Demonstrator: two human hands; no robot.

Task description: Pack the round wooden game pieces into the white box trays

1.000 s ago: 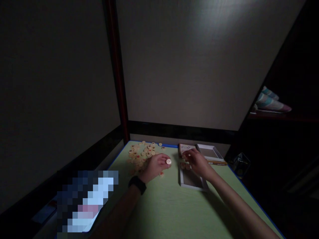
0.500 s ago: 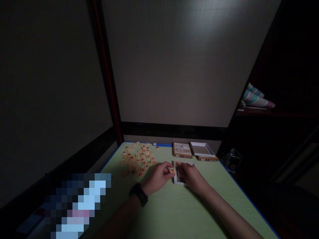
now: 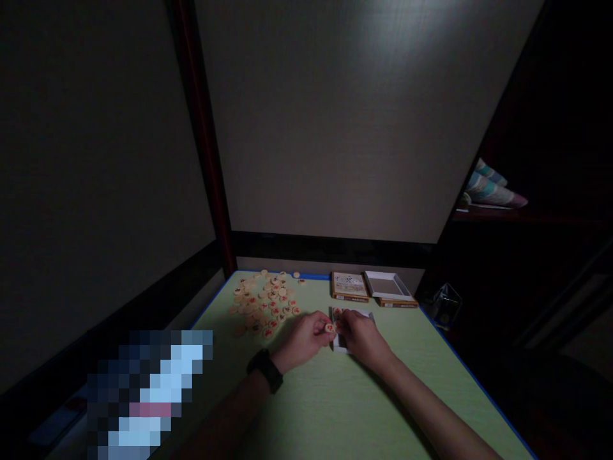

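Observation:
My left hand [image 3: 306, 340], with a dark watch on its wrist, pinches a round Chinese chess piece [image 3: 329, 328] that shows a red character. It is at the left edge of a small open white box [image 3: 339, 345]. My right hand [image 3: 364, 338] is over that box, fingers drawn together close to the held piece; what is between them is hidden. Another red-marked piece [image 3: 338, 311] shows in the box's far left corner. To the left, many loose Chinese chess pieces [image 3: 265, 305] lie in a spread heap, some with red characters, some dark, some blank side up.
Behind the white box lie a printed box [image 3: 349, 286] and an open white tray [image 3: 389, 285] resting on another printed box [image 3: 398, 303]. The green table [image 3: 330, 402] has a blue edge and meets a wall panel at the back. A blurred patch covers the lower left.
My right hand has shifted slightly left within the white box, its fingertips now nearer the piece in my left hand. The left hand stays almost in place.

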